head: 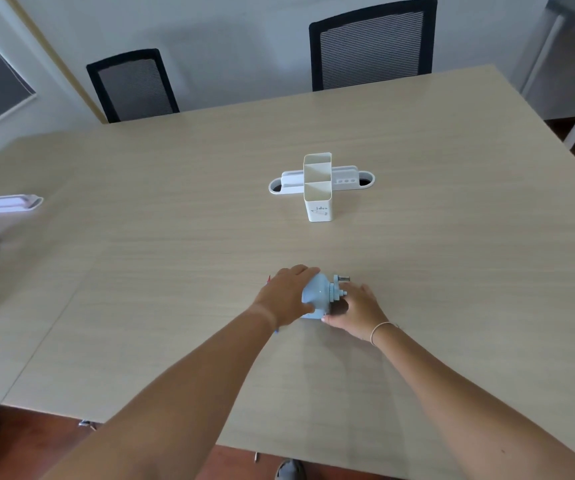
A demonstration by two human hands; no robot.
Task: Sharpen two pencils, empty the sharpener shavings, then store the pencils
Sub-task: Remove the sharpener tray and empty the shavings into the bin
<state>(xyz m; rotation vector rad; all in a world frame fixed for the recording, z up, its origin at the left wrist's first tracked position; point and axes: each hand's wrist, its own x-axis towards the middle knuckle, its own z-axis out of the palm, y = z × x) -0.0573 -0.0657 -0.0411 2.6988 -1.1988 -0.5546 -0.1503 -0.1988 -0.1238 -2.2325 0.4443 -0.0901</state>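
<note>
Left hand (288, 294) grips the blue sharpener (317, 296), right hand (357, 311) its crank side; pencils mostly hidden.

A wide light-wood bench (175, 209) is filling the view. Two black mesh-backed office chairs (133, 85) (372, 45) are standing at its far edge. A white oval cable port (365, 179) is sitting mid-bench, and a blurred white flat object (12, 203) is lying near the left edge.
</note>
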